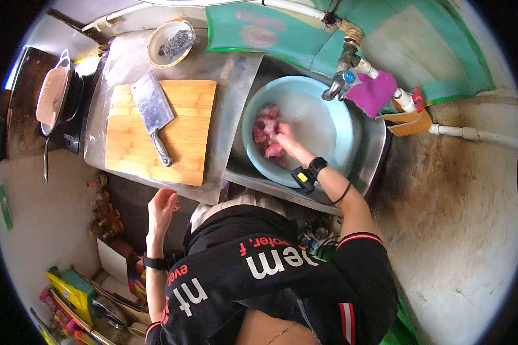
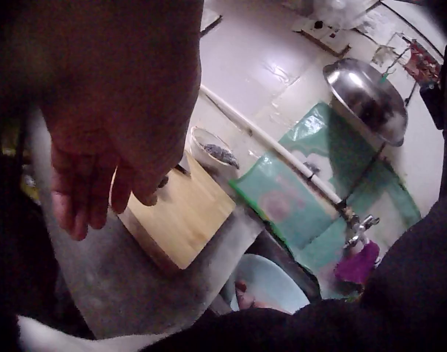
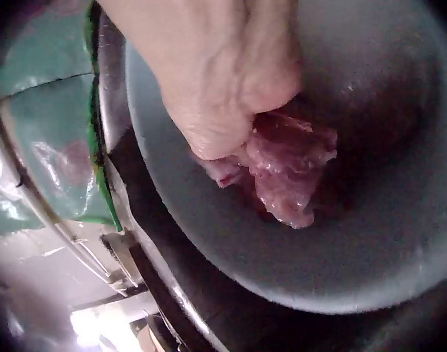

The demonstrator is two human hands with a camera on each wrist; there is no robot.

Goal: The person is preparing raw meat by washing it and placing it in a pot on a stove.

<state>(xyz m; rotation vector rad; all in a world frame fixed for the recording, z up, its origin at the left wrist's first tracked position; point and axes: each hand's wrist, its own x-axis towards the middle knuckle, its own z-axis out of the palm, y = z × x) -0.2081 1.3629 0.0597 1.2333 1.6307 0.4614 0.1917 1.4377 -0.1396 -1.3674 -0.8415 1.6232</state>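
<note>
My right hand (image 1: 289, 142) reaches into a light blue basin (image 1: 345, 135) of cloudy water. It grips raw meat (image 3: 289, 169); most of its fingers are hidden from the right wrist camera. More pink-red chunks lie on the basin's left side in the head view. My left hand (image 1: 163, 206) hangs in front of the counter, holding nothing, with its fingers loosely bent. Nearest to it is a wooden cutting board (image 1: 190, 132). Across the board lies a cleaver (image 1: 153, 106), its handle toward me.
The basin stands in a metal sink (image 1: 377, 138) under a faucet (image 1: 335, 86) with a purple cloth (image 1: 374, 95) beside it. A bowl (image 1: 155, 43) holding a dark, crinkled bundle sits behind the board. At far left is a pan (image 1: 53, 100) on a stove.
</note>
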